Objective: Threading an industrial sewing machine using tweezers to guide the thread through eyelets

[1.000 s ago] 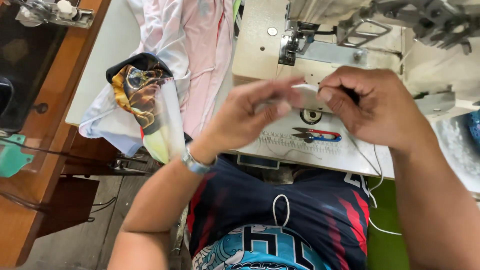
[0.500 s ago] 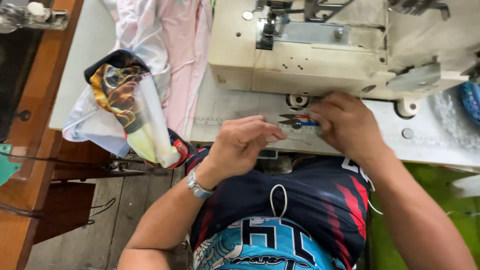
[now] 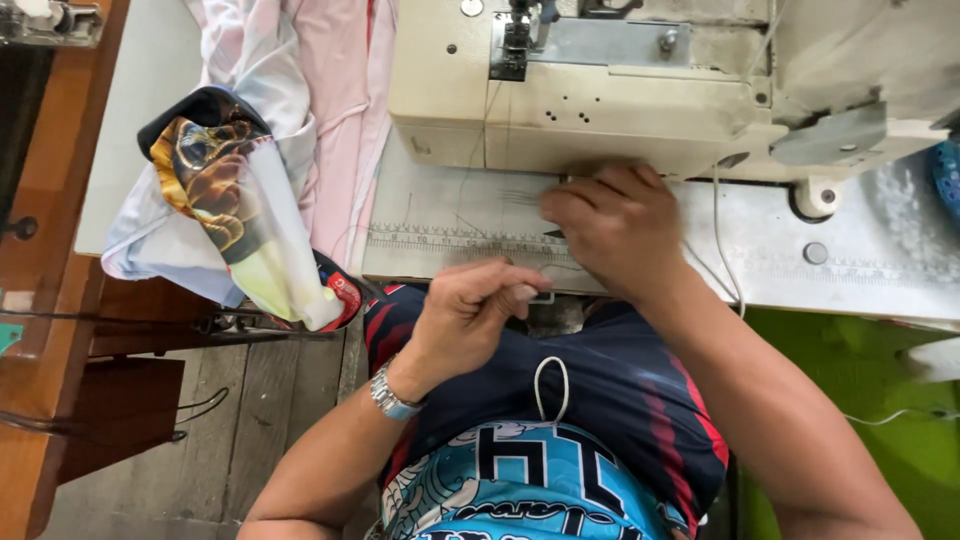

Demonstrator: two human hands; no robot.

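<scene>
Fingers of my right hand (image 3: 618, 228) rest curled, flat on the desk (image 3: 450, 235) w/ a small tool peeking out under them, right below the sewing machine (image 3: 600, 100). Left hand (image 3: 470, 310) is pinched shut at the desk edge; can't tell what it holds, maybe thread. Risk, I'd say: thread slipping from the pinch, or snagging. Pink fabric (image 3: 345, 110) & printed cloth (image 3: 215, 190) lie left; wood floor (image 3: 250, 420) below.
</scene>
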